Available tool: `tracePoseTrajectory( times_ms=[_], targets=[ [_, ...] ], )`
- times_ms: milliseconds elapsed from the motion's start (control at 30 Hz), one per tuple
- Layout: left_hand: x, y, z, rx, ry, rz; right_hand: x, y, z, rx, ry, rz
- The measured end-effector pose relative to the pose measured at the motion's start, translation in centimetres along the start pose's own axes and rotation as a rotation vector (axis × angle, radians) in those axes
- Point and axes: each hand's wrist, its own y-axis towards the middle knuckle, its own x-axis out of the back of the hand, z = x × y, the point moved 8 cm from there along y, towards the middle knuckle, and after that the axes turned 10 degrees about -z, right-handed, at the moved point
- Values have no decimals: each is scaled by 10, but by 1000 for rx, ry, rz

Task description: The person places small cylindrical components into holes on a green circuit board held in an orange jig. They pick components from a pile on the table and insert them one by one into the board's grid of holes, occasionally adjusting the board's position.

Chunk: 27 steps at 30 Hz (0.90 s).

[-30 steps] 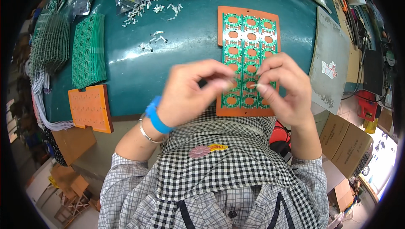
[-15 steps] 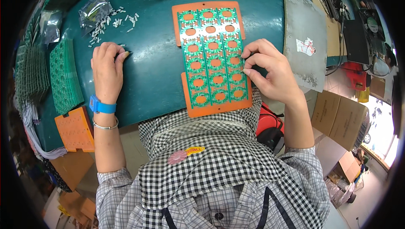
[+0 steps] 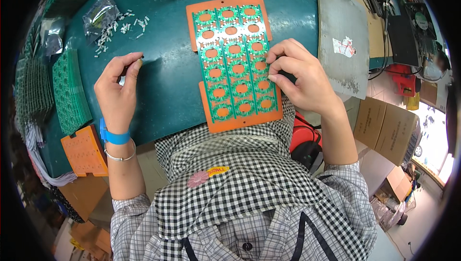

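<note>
A green circuit board panel [image 3: 234, 61] with rows of round holes lies on an orange carrier plate [image 3: 240, 120] on the dark green table [image 3: 168, 83], right in front of me. My right hand [image 3: 300, 76] rests on the panel's right edge, its fingertips curled and pressed against the board. My left hand [image 3: 116, 90] hovers over the table to the left of the panel. Its thumb and forefinger are pinched together on what looks like a small part, too small to make out.
Loose small white parts [image 3: 122, 25] and a clear bag [image 3: 100, 13] of them lie at the far left. A stack of green boards [image 3: 71, 90] and another orange carrier [image 3: 86, 150] sit at the left edge. A grey plate [image 3: 343, 35] lies right; cardboard boxes [image 3: 389, 126] stand beyond the table.
My left hand has drawn back from the loose parts toward me, with its fingers pinched. The right hand stays on the panel's right edge.
</note>
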Motion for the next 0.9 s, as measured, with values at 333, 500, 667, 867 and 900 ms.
tracePoseTrajectory(
  times_ms=[333,500,667,867,900],
  targets=[
    [-18,-12,7,167,-156,102,1,0,-1,19,-10,6],
    [-20,-12,-8,-7,150,78,1,1,4,44,-51,7],
    [-22,-11,-18,-175,312,100,-3,5,15,133,-128,-14],
    [-21,-11,-18,-142,342,129,-5,4,22,152,-192,-18],
    [-21,-11,-19,-86,283,122,-5,4,22,147,-185,-27]
  ],
)
